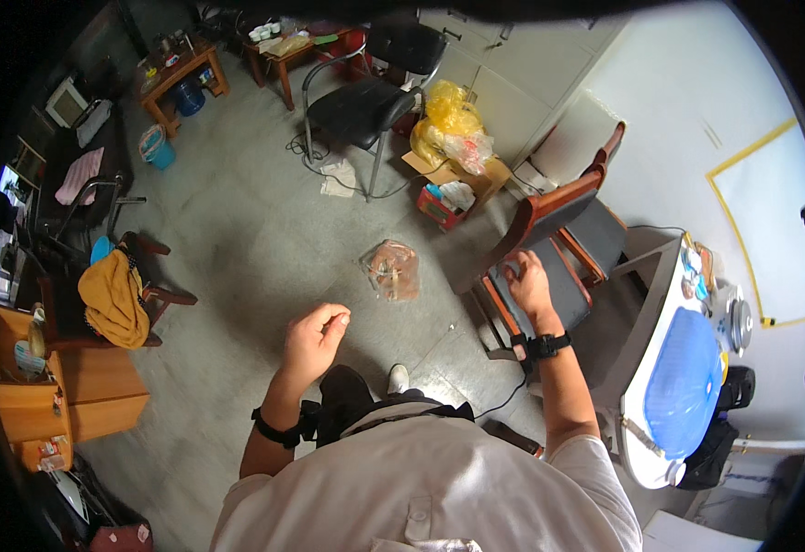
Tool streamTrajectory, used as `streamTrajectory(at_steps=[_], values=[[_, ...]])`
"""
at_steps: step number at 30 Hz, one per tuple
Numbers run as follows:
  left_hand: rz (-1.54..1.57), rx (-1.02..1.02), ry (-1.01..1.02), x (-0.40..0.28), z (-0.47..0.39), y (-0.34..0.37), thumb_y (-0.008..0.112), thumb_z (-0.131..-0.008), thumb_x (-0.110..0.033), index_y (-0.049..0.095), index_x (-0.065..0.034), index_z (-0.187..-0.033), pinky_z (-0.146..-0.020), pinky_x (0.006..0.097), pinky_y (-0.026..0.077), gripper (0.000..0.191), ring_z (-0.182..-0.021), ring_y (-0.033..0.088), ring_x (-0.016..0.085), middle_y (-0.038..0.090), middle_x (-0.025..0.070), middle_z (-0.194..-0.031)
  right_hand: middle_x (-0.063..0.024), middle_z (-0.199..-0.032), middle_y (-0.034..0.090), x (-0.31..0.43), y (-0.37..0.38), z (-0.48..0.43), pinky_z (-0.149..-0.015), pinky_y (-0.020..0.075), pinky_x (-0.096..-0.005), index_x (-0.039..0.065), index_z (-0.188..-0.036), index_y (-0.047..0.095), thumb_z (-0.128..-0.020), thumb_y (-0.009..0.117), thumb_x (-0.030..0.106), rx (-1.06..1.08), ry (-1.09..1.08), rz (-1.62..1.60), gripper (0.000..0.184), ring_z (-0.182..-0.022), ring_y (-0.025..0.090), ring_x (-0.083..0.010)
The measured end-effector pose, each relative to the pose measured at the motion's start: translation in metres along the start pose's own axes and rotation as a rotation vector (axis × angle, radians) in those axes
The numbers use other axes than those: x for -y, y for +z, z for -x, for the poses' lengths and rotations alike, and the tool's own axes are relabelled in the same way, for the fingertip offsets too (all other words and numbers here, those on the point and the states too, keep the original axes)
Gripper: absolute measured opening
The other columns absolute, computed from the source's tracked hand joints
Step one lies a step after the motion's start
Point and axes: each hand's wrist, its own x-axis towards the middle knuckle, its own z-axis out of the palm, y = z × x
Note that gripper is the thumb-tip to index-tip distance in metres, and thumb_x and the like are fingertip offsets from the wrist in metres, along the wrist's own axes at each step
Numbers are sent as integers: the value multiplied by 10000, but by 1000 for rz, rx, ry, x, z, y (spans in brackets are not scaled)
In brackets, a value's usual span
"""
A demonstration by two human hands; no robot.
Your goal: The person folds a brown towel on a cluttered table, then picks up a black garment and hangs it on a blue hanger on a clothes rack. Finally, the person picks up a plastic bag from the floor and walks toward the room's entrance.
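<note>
My left hand (314,343) hovers over the floor in front of my body, its fingers curled and thumb against the index finger. I see nothing in it. To the right, my right hand (530,284) hangs above or in front of the black seat of a wooden chair (561,293); whether it touches the chair I cannot tell. Its fingers are loosely bent, with a gap at the thumb and no object visible. Each wrist wears a black strap. Between and beyond my hands, a clear plastic bag (395,270) with brownish contents lies on the grey floor (237,276).
A black armchair (354,114) stands ahead, near yellow plastic bags (447,121) on a cardboard box (492,176). At right is a white table (630,393) with a blue cover (681,383). A chair at left carries a mustard cloth (116,300). Cables trail across the floor.
</note>
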Motion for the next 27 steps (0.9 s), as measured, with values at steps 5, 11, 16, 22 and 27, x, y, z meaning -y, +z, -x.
streamTrajectory(at_steps=[5,11,16,22,27], values=[[-12,21,-57,46,-74,0,606,-929,-107,644,-2,-953,-652,255,491,113,-725,632,118,687,63,-802,-195,-1302,511,-64,36,-83,-959,453,-463,51,-1186,555,-808,667,138,-109,-16,199,404,-1141,510,-415],[22,112,-77,122,-184,14,596,-927,-129,638,-7,-956,-642,293,488,133,-698,612,140,663,98,-789,-246,-1377,436,-131,65,-150,-1056,359,-468,5,-1330,445,-862,639,243,-118,179,324,560,-1246,420,-429],[-6,109,-110,190,-276,26,590,-929,-145,630,-2,-958,-634,310,494,151,-676,612,166,654,118,-768,-189,-1090,647,-171,82,-188,-956,431,-463,11,-1108,635,-863,655,274,21,310,443,359,-1073,561,-393],[-56,221,-274,292,-330,65,616,-908,-154,634,-13,-953,-653,325,502,149,-713,634,180,655,126,-778,-111,-709,614,-165,77,-208,-667,487,-401,39,-736,650,-845,662,232,142,171,372,222,-732,598,-321],[-157,273,-521,375,-333,135,618,-886,-190,653,-34,-930,-694,375,515,166,-779,667,258,668,129,-818,-98,-709,627,-152,72,-240,-591,494,-366,34,-773,653,-804,714,262,457,332,231,238,-648,617,-290]])
